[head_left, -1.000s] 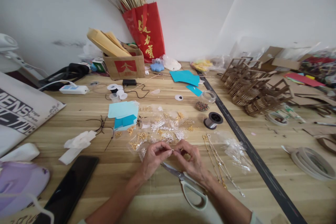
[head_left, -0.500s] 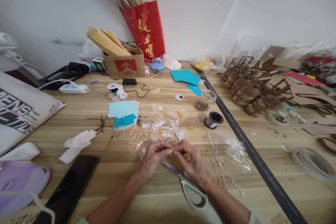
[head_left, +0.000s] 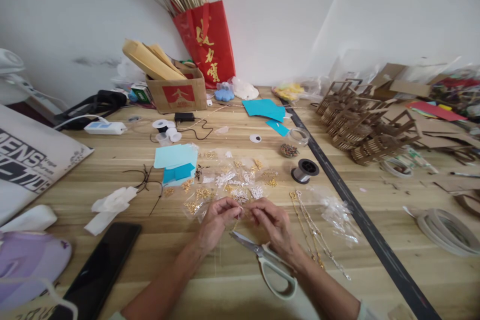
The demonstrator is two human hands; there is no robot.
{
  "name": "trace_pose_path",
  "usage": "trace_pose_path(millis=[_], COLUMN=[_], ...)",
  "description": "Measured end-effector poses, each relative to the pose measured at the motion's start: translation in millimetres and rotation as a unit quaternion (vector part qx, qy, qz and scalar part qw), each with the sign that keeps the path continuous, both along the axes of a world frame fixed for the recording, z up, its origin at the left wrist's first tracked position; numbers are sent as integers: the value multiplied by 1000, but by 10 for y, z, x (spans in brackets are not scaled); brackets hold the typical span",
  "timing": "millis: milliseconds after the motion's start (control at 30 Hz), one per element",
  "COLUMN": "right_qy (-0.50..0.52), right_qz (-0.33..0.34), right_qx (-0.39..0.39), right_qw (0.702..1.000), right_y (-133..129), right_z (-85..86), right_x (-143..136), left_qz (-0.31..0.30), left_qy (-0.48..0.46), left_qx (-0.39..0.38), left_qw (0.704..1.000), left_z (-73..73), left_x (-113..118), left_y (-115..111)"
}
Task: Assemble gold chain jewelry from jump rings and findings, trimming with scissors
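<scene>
The scissors (head_left: 258, 250) are lying on the table (head_left: 210, 285) between the forearms, blades pointing up toward the left hand (head_left: 217, 220). A phone (head_left: 99, 270) is resting well left of the scissors. Just beyond their tips, the left hand is pinching a small pale piece (head_left: 240, 208) between thumb and forefinger, and a thin gold strand (head_left: 235, 225) is hanging under those fingertips; whether the two are joined is too small to tell. The right hand (head_left: 273, 225) is hovering over the handle side of the scissors, thumb and forefinger drawn together; I cannot tell whether anything is lying between them.

Half a second ago the fingertips were meeting over the piece; now a narrow gap is opening between the hands, and the strand is showing more clearly. This probably means the left hand is keeping the piece while the right is letting go or drawing something away.

Right of the scissors, chains (head_left: 313, 235) are lying lengthwise, with clear bags (head_left: 341, 217) beyond them. Past the scissors' tips, packets (head_left: 240, 195) of gold and silver bits are spreading out. Farther off, a spool (head_left: 305, 171) is standing to the right and cards (head_left: 176, 156) are lying to the left.
</scene>
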State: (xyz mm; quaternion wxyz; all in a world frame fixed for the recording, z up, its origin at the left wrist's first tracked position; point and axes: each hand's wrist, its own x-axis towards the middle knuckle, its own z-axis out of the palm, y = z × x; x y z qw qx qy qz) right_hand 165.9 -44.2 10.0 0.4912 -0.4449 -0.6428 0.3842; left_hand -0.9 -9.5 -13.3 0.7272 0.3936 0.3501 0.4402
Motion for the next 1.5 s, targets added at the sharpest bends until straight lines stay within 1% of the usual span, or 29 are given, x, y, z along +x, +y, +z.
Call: trace_pose_path(millis=[167,233,300,433,533,633,800,1000,1133,1233,1367,1500], right_qy=[131,161,168,149,132,99,55,-38,-47,-42,-45,-56], right_qz=[11,13,17,27,21,12,20,10,13,2,-15,-19], right_qx=[-69,-81,-87,-86,-78,-52,-21,33,48,56,51,50], right_qw=[989,983,982,985,988,994,998,999,998,998,998,997], right_y=[10,8,6,7,10,11,5,-8,-8,-4,-5,-7], right_z=[-75,-92,-100,-112,-119,-118,-76,-37,-56,-82,-91,-96], right_x=[-6,-13,-15,-8,-2,1,-7,-11,-17,-17,-11,-11], left_qz=[-9,-11,-13,-15,-14,-17,-25,-34,-32,-34,-38,-35], left_qy=[-29,-33,-36,-43,-48,-58,-70,-62,-63,-64,-65,-70], left_qx=[-22,-25,-25,-27,-32,-34,-45,-56,-55,-49,-43,-36], left_qw=[999,999,999,999,998,998,996,996,996,996,996,996], left_z=[5,-2,-4,7,13,7,-5,20,23,17,16,16], left_x=[-4,-5,-5,-1,-1,-2,-2,-2,0,-2,-8,-18], left_y=[1,2,6,15,19,26,30,19,23,26,25,28])
